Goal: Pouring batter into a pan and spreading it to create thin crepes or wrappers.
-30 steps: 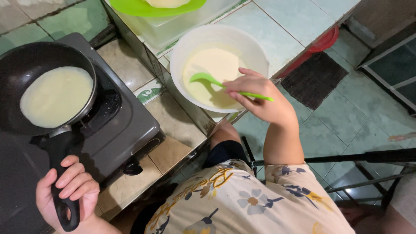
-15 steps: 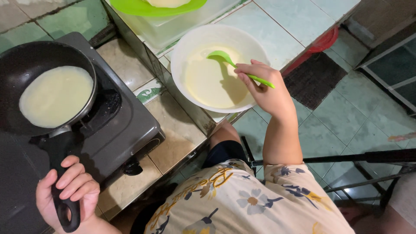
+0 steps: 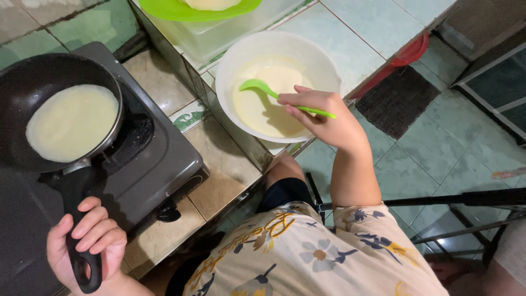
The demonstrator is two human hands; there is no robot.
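L hand (image 3: 87, 241) grips pan handle (image 3: 82, 230), thin batter layer poured w/ top pale & unflipped; R hand (image 3: 323, 112) holds green ladle (image 3: 263, 87) in half-full batter bowl (image 3: 230, 71).

Pan (image 3: 55, 109) on stove (image 3: 164, 159) (bowl (image 3: 230, 82) rightward)

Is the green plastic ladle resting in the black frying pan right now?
No, the green plastic ladle sits in the white bowl of batter, held by the right hand.

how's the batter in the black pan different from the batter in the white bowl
The pan batter lies as a thin, flat round in the black pan; the bowl batter is a deeper pool in the white bowl. A green ladle, held by the right hand, sits in the bowl's; the pan's has none. Both are pale cream.
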